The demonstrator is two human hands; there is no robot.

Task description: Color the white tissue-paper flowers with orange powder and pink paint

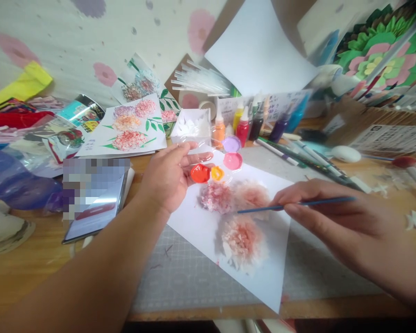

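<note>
My left hand [175, 173] holds a clear paint palette [213, 157] above the paper, its wells carrying red, orange, pink and lilac paint. Between the fingertips of my right hand [308, 208] is a thin blue paintbrush [263, 209], its tip pointing left over the sheet. White paper [201, 233] lies at a slant under both hands. Three fluffy raised flowers sit on it: a purple-red one [217, 198], a pale peach one [253, 194] partly behind the right fingers, and a cream one with a reddish middle [244, 240].
A grey cutting mat [180, 273] lies beneath the paper. Several paint bottles [242, 129] and a white box [191, 126] stand behind. Finished flower pictures [125, 125] and a phone [97, 203] are on the left. Markers [280, 152] and a cardboard box [377, 125] are on the right.
</note>
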